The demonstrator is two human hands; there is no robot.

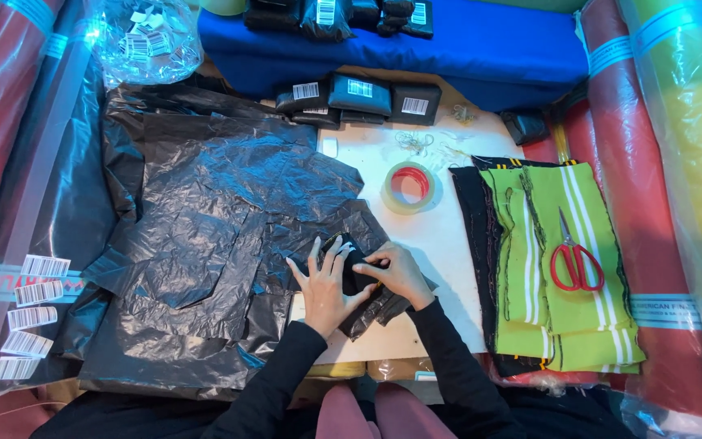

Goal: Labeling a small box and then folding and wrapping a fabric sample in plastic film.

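Note:
My left hand (324, 286) lies flat with spread fingers on a small bundle wrapped in black plastic (357, 276) near the table's front edge. My right hand (397, 272) grips the same bundle from its right side, fingers curled over the folded plastic. Loose black plastic sheets (213, 236) spread out to the left of both hands. A roll of clear tape with a red core (409, 186) stands just beyond my right hand on the white table (440, 236).
Red-handled scissors (575, 260) lie on a stack of green striped fabric pieces (558, 268) at the right. Wrapped black packets with barcode stickers (367, 99) sit at the back by a blue cloth (481, 45). Fabric rolls flank both sides; barcode labels (30, 317) lie at left.

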